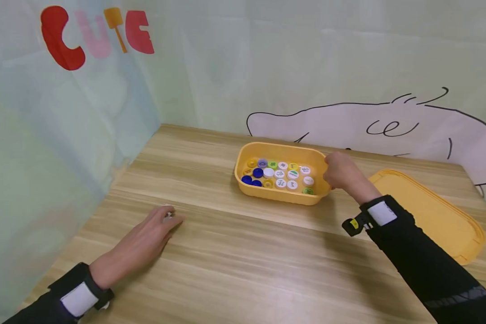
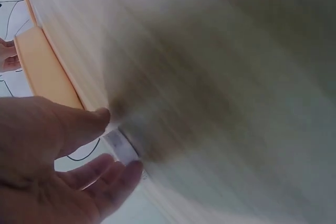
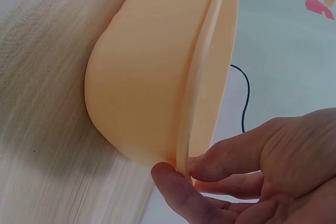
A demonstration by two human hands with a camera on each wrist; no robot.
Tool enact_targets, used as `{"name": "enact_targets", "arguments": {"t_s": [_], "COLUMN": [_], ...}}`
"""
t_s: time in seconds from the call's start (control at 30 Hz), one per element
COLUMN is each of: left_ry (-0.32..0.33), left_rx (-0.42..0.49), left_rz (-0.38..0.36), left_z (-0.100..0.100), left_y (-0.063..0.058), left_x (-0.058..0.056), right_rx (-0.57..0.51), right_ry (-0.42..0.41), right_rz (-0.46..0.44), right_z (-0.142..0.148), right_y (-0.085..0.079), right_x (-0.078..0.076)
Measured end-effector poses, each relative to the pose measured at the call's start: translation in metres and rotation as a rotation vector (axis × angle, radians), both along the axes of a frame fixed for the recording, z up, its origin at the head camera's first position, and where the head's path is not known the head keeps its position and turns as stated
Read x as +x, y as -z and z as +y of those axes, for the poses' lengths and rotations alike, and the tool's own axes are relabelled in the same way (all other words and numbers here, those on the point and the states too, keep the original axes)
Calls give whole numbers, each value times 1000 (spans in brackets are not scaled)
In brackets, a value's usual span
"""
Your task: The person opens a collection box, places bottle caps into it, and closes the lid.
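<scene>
A yellow plastic box [image 1: 277, 196] sits on the table, with several bottle caps [image 1: 281, 173] spread over its floor: blue, white, yellow, green and purple ones. Its right-end rim is pinched between thumb and fingers of my right hand [image 1: 342, 173]; the right wrist view shows the thumb over the rim's inner side and a finger outside. Low at the table's left, my left hand [image 1: 146, 236] pinches a small white bottle cap [image 2: 122, 148] between thumb and fingertips, close to the wood. From the head view the fingers mostly cover that cap.
A flat yellow lid [image 1: 429, 213] lies on the table [image 1: 243, 252] right of the box, partly under my right forearm. Printed cloth walls [image 1: 210, 67] rise behind the table and along its left side.
</scene>
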State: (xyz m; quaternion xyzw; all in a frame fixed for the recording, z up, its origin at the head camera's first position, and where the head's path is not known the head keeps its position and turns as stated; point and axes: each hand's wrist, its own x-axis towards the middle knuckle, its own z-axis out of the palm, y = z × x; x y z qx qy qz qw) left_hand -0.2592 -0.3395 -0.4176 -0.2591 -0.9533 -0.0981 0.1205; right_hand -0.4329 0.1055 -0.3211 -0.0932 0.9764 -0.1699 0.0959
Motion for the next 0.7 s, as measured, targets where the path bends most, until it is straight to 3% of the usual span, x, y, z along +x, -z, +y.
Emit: {"name": "enact_targets", "arguments": {"t_s": [0.43, 0.53, 0.7], "left_ry": [31, 56, 101], "left_rx": [-9, 3, 47], "left_rz": [13, 12, -56], "left_z": [9, 19, 53], "left_y": [-9, -22, -61], "left_x": [-13, -16, -34], "right_rx": [16, 26, 32], "right_ry": [14, 18, 28], "right_rz": [2, 7, -1], "right_z": [-3, -3, -5], "right_y": [-1, -1, -2], "right_x": [1, 1, 3]}}
